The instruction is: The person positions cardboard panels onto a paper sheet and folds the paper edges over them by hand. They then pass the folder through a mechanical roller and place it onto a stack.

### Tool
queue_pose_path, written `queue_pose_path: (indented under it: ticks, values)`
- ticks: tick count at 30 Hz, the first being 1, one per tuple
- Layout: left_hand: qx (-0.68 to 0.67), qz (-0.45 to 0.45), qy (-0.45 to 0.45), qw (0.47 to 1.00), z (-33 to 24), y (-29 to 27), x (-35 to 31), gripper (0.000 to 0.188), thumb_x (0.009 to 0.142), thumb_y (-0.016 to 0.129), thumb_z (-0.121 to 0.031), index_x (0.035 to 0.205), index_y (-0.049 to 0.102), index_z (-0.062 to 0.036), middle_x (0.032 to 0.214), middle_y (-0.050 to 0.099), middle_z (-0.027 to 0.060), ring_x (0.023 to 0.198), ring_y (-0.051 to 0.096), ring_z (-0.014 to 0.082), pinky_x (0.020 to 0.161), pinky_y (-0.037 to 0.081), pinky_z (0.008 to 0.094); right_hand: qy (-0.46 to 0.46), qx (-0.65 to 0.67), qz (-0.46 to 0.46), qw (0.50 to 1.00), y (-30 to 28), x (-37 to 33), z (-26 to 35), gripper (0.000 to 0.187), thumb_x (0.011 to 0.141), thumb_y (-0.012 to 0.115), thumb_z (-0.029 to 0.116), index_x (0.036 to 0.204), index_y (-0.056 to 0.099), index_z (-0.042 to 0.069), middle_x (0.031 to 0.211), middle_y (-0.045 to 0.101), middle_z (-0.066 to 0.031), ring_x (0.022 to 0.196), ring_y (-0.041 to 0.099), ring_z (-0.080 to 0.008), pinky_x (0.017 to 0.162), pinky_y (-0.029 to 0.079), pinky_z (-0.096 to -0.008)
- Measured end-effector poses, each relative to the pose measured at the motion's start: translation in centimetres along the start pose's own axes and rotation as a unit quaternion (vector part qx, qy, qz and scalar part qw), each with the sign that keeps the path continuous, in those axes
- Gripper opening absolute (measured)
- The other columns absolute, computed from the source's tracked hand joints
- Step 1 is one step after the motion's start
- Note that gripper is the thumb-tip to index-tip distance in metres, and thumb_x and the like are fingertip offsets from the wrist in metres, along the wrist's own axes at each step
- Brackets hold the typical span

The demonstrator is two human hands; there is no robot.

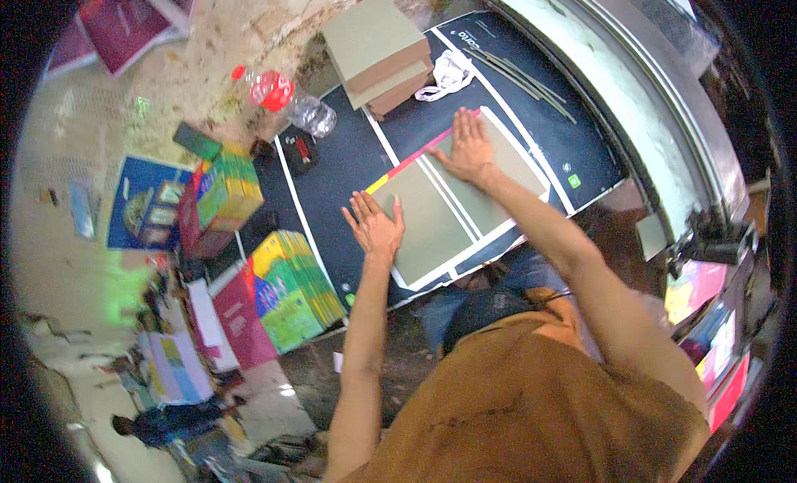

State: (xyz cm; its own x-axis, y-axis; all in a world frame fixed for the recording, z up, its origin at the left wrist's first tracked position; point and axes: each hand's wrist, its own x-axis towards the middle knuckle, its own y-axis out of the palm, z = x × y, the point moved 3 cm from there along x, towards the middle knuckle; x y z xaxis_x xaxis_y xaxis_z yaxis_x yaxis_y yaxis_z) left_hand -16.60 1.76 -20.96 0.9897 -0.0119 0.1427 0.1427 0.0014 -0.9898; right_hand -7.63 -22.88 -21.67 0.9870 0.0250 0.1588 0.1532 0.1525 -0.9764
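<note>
A book cover (415,225) lies on the dark table in front of me. It has two grey-brown boards side by side, with a narrow strip between white gaps, on a white-backed sheet. Along its far edge runs a folded-over pink and yellow border (415,156). My left hand (375,227) rests flat at the cover's left far corner, fingers spread, holding nothing. My right hand (471,153) lies palm down on the right board near the far edge, its fingers stretched out and thumb apart. The palms hide parts of the boards and border.
Beyond the cover stands a stack of grey boards (378,51) beside a crumpled white cloth (448,76). Thin strips (523,80) lie at the far right. Left are a plastic bottle (311,115) and colourful book stacks (295,288). A metal rail (693,93) borders the right.
</note>
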Motion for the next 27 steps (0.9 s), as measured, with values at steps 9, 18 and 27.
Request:
queue_pose_path:
  ticks: [9, 18, 27]
  values:
    - [0.103, 0.033, -0.018, 0.994, 0.7, -0.7, -0.9, 0.087, 0.102, 0.031, -0.06, 0.145, 0.041, 0.0149, 0.15, 0.048, 0.0271, 0.148, 0.034, 0.0368, 0.123, 0.002, 0.0606, -0.264, -0.029, 0.051, 0.963, -0.6, -2.2, 2.8, 0.078, 0.101, 0.027, 0.069, 0.158, 0.035, 0.017, 0.165, 0.033, -0.0016, 0.155, 0.022, -0.0262, 0.126, 0.004, -0.0551]
    - [0.041, 0.019, -0.047, 0.998, -4.4, -2.0, 4.9, 0.086, 0.1, 0.034, -0.066, 0.155, 0.034, -0.0001, 0.162, 0.032, 0.0192, 0.152, 0.027, 0.0379, 0.123, 0.012, 0.059, -0.172, 0.037, -0.01, 0.984, -2.4, -1.3, -3.3, 0.058, 0.103, 0.042, 0.051, 0.147, 0.054, 0.014, 0.152, 0.052, -0.0035, 0.151, 0.032, -0.0273, 0.124, 0.007, -0.0589]
    - [-0.052, 0.021, 0.015, 0.998, -2.7, 1.8, 0.1, 0.085, 0.1, 0.035, -0.064, 0.159, 0.026, -0.0031, 0.167, 0.024, 0.0135, 0.154, 0.023, 0.0297, 0.124, 0.009, 0.06, -0.155, 0.025, -0.052, 0.986, -2.0, -1.6, -4.7, 0.05, 0.103, 0.044, 0.047, 0.14, 0.061, 0.018, 0.146, 0.058, -0.0011, 0.144, 0.043, -0.0294, 0.123, 0.01, -0.0599]
